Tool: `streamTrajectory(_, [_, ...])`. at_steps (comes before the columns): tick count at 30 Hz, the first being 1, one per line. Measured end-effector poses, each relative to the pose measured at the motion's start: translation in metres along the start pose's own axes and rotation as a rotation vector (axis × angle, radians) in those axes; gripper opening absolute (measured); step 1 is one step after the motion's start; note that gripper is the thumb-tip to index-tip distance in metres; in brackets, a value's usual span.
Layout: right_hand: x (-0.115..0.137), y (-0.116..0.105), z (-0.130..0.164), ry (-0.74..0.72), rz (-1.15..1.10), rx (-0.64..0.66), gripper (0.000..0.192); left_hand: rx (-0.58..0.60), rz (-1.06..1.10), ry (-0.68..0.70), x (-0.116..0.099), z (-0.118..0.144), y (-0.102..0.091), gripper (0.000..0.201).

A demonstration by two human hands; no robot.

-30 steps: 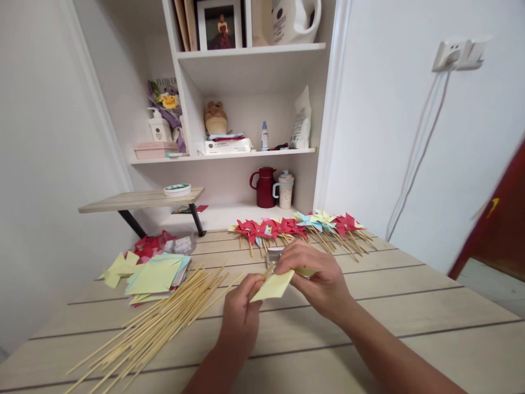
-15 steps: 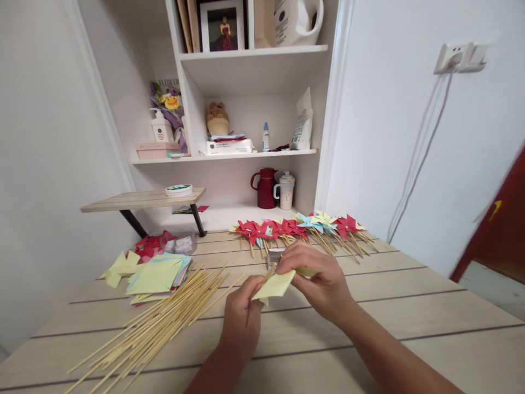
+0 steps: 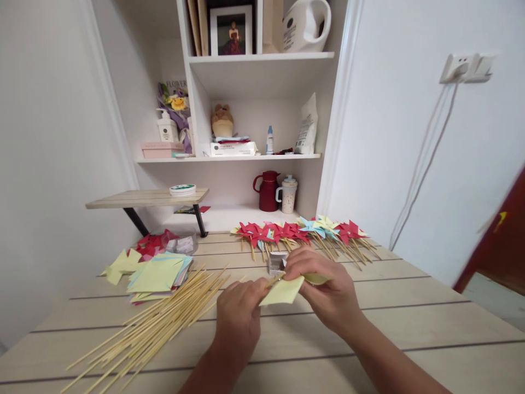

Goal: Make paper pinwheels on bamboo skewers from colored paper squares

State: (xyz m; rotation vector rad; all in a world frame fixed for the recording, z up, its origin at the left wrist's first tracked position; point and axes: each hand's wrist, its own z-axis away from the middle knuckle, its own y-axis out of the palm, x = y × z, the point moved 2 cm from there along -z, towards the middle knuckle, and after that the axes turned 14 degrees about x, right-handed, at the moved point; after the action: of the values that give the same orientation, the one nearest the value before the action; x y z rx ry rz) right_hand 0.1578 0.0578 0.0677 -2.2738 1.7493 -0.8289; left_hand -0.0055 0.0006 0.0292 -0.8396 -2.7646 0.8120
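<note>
A pale yellow paper pinwheel [image 3: 283,291] is held over the table, its folded blades sticking out between my two hands. My right hand [image 3: 330,284] is closed on it, thumb and fingers pinching the paper. The end of a thin wooden stick [image 3: 274,279] shows at the pinwheel, and my left hand [image 3: 239,311] is closed around that stick; most of it is hidden by the fingers. Just behind the hands stands a small open box [image 3: 276,264]. To the left lies a loose bundle of wooden sticks [image 3: 172,323].
Finished pinwheels [image 3: 283,232] in red, blue and yellow lie along the back of the table. Left of the sticks are stacked paper squares [image 3: 156,273], a yellow folded paper [image 3: 121,266] and a clear container [image 3: 182,243]. A small raised shelf [image 3: 143,198] stands behind them.
My left hand has rolled over, its knuckles now upward, and shifted slightly left. The pinwheel has moved a little right and down, and more of the small box shows.
</note>
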Motion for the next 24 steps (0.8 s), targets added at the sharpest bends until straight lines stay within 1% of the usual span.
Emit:
streamTrajectory(2, [0.0, 0.0, 0.001, -0.019, 0.008, -0.004, 0.022, -0.008, -0.036, 0.001, 0.0, 0.001, 0.0, 0.027])
streamTrajectory(5, [-0.001, 0.001, 0.003, -0.037, 0.001, -0.01, 0.023, 0.011, -0.067, 0.02, -0.001, 0.001, -0.003, 0.027])
streamTrajectory(10, [-0.002, 0.003, 0.005, 0.026, -0.037, -0.034, 0.036, 0.027, -0.176, 0.053, -0.001, 0.0, -0.011, 0.024])
streamTrajectory(14, [0.001, 0.003, 0.004, -0.032, 0.011, 0.006, 0.026, 0.022, -0.244, 0.064, -0.002, 0.0, -0.013, 0.022])
streamTrajectory(16, [0.002, 0.003, 0.004, -0.059, 0.029, 0.005, 0.024, 0.022, -0.27, 0.08, -0.003, 0.001, -0.013, 0.022])
streamTrajectory(20, [0.006, 0.002, 0.004, -0.063, 0.049, 0.0, 0.021, 0.037, -0.303, 0.097, -0.006, 0.002, -0.015, 0.021])
streamTrajectory(24, [0.01, 0.003, 0.004, -0.061, 0.081, -0.006, 0.019, 0.029, -0.287, 0.091, -0.008, 0.003, -0.014, 0.02])
